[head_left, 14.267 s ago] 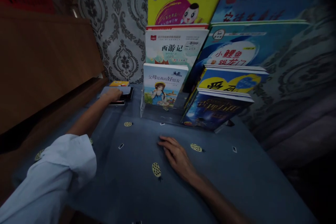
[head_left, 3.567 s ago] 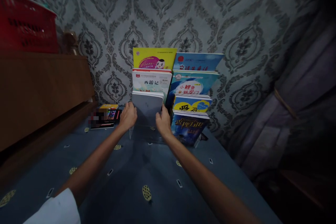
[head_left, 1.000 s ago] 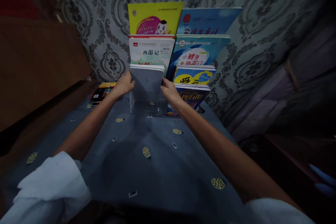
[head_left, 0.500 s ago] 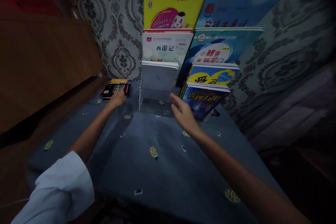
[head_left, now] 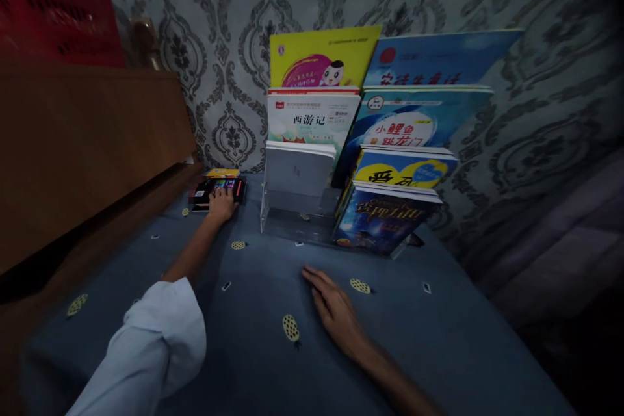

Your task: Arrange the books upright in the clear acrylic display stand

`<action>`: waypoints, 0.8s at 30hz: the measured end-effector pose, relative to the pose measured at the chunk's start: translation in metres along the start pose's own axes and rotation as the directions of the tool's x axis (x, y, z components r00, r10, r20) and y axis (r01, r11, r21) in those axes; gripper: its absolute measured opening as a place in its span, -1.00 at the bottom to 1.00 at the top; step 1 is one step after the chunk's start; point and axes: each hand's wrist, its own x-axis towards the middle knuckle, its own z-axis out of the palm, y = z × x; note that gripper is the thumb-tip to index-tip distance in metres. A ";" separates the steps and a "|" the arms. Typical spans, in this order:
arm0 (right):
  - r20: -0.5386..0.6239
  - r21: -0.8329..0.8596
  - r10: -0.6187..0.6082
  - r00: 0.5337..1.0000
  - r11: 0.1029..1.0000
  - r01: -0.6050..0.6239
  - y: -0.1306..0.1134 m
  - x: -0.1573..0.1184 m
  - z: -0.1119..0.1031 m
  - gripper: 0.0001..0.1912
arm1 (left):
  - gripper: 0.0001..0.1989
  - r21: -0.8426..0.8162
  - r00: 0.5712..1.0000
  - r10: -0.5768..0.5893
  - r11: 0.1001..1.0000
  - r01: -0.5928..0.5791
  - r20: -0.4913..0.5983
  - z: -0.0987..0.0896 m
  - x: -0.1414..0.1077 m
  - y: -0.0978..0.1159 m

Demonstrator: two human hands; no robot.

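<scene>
My left hand point(head_left: 222, 204) rests on a black book point(head_left: 201, 195) at the back left of the table, its fingers spread over the cover. Under and behind that book lies a yellow item point(head_left: 223, 173), mostly hidden. My right hand point(head_left: 337, 317) is open and holds nothing, low over the cloth in front of a clear tiered book stand point(head_left: 287, 221). In the stand's left column are a yellow book point(head_left: 287, 55), a white book point(head_left: 312, 118) and a plain grey one point(head_left: 298, 169). Blue-covered books, including a dark blue one point(head_left: 385, 218) in front, fill its right column.
A blue cloth with pineapple prints point(head_left: 234, 338) covers the table. A wooden cabinet point(head_left: 92, 149) borders it on the left, with a red container point(head_left: 58, 6) on top. Patterned wallpaper point(head_left: 234, 78) rises behind. Beside the stand's right end, a small dark object point(head_left: 416, 240) shows partly.
My right hand has drawn back from the front of the stand towards me. My left hand stays at the black book, its fingers now more spread. The view has tilted up.
</scene>
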 end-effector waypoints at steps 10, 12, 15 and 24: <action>0.087 -0.025 -0.047 0.995 0.998 0.049 -0.007 0.006 -0.013 -0.59 | -0.56 0.042 0.996 0.068 0.997 -0.071 0.065 -0.029 -0.021 -0.004; 0.090 -0.014 -0.044 0.995 0.999 0.045 -0.008 0.007 -0.013 -0.61 | -0.55 0.040 0.990 0.114 0.992 -0.117 0.081 -0.031 -0.037 -0.010; 0.096 -0.002 -0.042 0.994 0.999 0.043 -0.010 0.008 -0.014 -0.60 | -0.54 0.028 0.980 0.172 0.984 -0.176 0.105 -0.032 -0.071 -0.022; 0.076 0.062 -0.047 0.996 0.997 0.043 -0.024 0.012 -0.018 -0.60 | -0.43 -0.107 0.934 0.348 0.935 -0.339 0.078 -0.028 -0.197 -0.061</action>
